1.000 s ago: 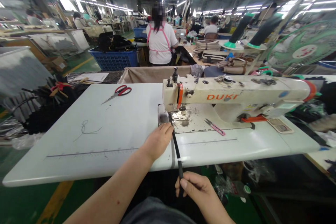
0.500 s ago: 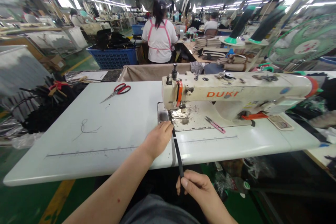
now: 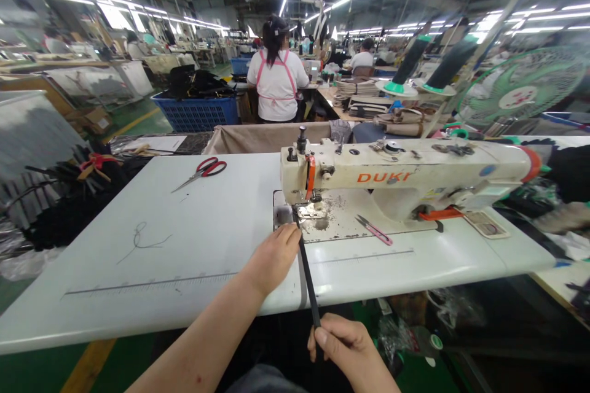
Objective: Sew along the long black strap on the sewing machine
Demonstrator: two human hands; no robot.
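At lower centre, a person's right hand [image 3: 343,341] is pinching a black strip [image 3: 308,273], apparently aligning it with the sewing machine [image 3: 341,169], while the left hand [image 3: 275,256] is resting alongside, its grip unclear.

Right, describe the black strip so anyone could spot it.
Find the cream sewing machine on the pale table. From its needle area, a narrow black strip runs past the left hand. Unlike the grey stripe alongside, it continues beyond the table edge into the right hand.
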